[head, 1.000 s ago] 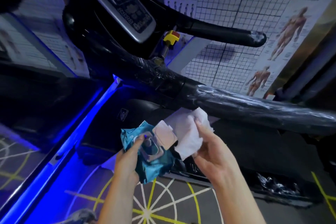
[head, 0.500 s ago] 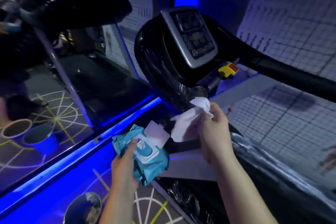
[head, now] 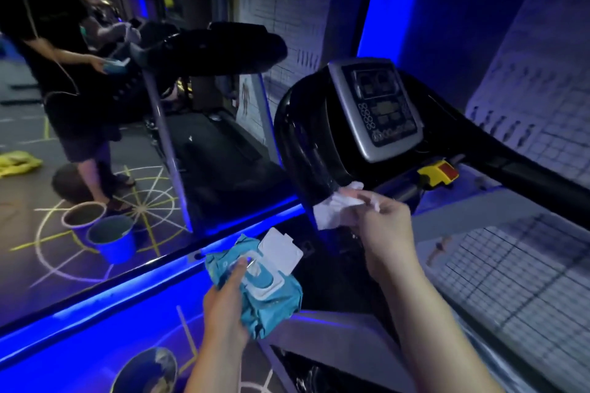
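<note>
My left hand (head: 225, 306) grips a soft blue pack of wet wipes (head: 268, 297) whose white flip lid (head: 281, 249) stands open. My right hand (head: 380, 226) pinches a white wet wipe (head: 338, 207) and holds it against the lower edge of the black treadmill console housing (head: 303, 143). The grey control panel (head: 378, 108) sits above the wipe. A yellow and red safety switch (head: 439, 172) is just right of the wipe.
A black handrail (head: 526, 166) runs off to the right. Left of me stands a second treadmill (head: 210, 51) with a person (head: 60, 57) at it. Two buckets (head: 111, 239) sit on the patterned floor. A blue light strip (head: 127, 293) runs along the machine's edge.
The view has swung left and the console has come closer. My right hand carried the wipe up from the pack to the console's lower edge. My left hand kept its hold on the pack.
</note>
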Available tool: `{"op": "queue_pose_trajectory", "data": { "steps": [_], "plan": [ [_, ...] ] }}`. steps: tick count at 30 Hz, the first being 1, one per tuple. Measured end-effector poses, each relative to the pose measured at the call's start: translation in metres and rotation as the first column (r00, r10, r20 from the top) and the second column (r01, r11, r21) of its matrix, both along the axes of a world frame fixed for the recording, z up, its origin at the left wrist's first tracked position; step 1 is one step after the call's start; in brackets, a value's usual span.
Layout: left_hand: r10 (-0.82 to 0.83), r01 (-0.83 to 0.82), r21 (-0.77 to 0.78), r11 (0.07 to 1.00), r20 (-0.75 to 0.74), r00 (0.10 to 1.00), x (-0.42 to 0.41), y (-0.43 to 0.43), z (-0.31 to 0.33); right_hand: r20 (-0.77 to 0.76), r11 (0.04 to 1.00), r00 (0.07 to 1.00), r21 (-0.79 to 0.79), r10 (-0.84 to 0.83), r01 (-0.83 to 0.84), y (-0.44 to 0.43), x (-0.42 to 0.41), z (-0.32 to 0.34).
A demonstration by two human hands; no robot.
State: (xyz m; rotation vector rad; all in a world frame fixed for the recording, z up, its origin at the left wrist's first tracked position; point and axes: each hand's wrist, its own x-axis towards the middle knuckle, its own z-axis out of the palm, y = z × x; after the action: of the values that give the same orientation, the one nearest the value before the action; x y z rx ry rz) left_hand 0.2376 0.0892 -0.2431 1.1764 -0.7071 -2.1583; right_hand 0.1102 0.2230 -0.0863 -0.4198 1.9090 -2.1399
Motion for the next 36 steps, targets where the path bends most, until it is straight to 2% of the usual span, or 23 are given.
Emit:
{"op": "queue_pose_trajectory", "data": {
  "steps": [2,5,11,14,16,18,20,23,30,34,36],
  "plan": [
    [-0.008,0.008,-0.018,1.000,-0.018,1.000,-0.006,-0.014,0.002,-0.176,0.978,0.983,0.205,0.059,-0.022,-0.010,-0.009,0.003],
    [-0.018,0.016,-0.041,0.999,-0.033,0.999,-0.009,-0.037,0.002,-0.325,0.897,0.936,0.442,0.135,0.024,-0.036,-0.024,0.012],
    [-0.039,0.033,-0.102,0.994,-0.059,0.998,-0.020,-0.107,0.010,-0.337,0.932,0.939,0.356,0.068,0.060,-0.113,-0.077,0.035],
    [-0.086,0.080,-0.138,0.987,-0.037,0.996,-0.020,-0.133,0.018,-0.430,0.907,0.902,0.397,0.046,0.143,-0.139,-0.116,0.041],
    [-0.099,0.095,-0.144,0.985,-0.022,0.995,-0.022,-0.146,0.016,-0.403,0.894,0.914,0.423,0.042,0.145,-0.148,-0.137,0.037],
    [-0.117,0.117,-0.159,0.980,0.009,0.993,-0.024,-0.156,0.010,-0.370,0.897,0.920,0.439,0.126,0.054,-0.157,-0.155,0.025],
    [-0.124,0.126,-0.161,0.979,0.019,0.992,-0.028,-0.162,0.003,-0.381,0.843,0.903,0.536,0.199,0.040,-0.163,-0.170,0.006],
    [-0.122,0.122,-0.140,0.983,0.004,0.992,-0.036,-0.162,-0.002,-0.313,0.790,0.905,0.611,0.287,-0.039,-0.155,-0.172,0.001],
    [-0.107,0.106,-0.131,0.986,-0.001,0.994,-0.060,-0.144,0.014,-0.359,0.640,0.762,0.762,0.539,-0.094,-0.112,-0.184,-0.001],
    [-0.060,0.058,-0.139,0.989,-0.009,0.998,-0.074,-0.131,0.022,-0.382,0.559,0.623,0.822,0.682,-0.108,-0.082,-0.188,-0.011],
    [-0.042,0.040,-0.146,0.988,-0.007,0.999,-0.080,-0.123,0.024,-0.390,0.550,0.584,0.826,0.712,-0.120,-0.068,-0.183,-0.012]
  ]
}}
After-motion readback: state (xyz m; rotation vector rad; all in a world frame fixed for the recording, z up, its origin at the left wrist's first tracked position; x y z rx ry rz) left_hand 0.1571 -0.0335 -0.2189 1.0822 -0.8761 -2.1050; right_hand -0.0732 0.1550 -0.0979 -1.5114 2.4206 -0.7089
